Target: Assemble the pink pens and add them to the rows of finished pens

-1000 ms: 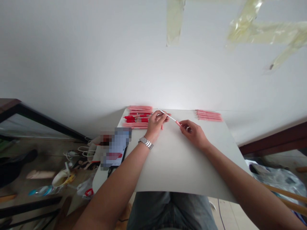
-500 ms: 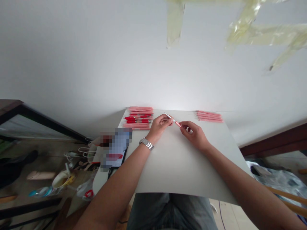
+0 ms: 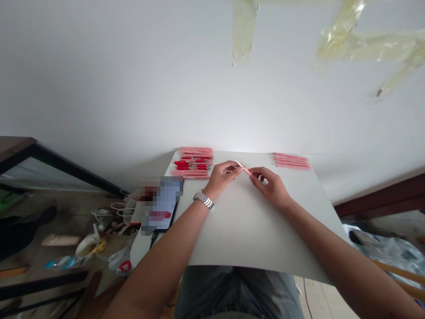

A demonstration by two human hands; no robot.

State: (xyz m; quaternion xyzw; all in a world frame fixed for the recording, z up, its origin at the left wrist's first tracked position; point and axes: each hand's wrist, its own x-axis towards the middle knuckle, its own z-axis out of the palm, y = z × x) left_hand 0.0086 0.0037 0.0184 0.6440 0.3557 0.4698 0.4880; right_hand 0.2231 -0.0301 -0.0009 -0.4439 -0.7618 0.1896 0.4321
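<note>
Above the middle of the table [image 3: 252, 235], a slim pen [image 3: 247, 171] slants between my two hands, its white end up and left, its pink barrel down and right. My left hand [image 3: 223, 177], with a metal watch on the wrist, pinches the pen near its white part. The pink end is gripped by the thumb and fingers of my right hand [image 3: 270, 186]. To the left lie a stack of pink pens [image 3: 196, 151] and several red pens [image 3: 192, 165], with more pink pens in front. A row of pink pens [image 3: 292, 161] lies at the back right.
A blurred-out phone-like device [image 3: 162, 204] with a cable sits at the table's left edge. Behind the table rises a white wall [image 3: 212, 88] with yellowed tape. On the floor at left are a bucket [image 3: 88, 246] and a plastic bottle [image 3: 61, 263].
Less of the pen's white part shows, and its white end has moved right and slightly down towards my right hand. My left fingers have shifted a little to the right along with it.
</note>
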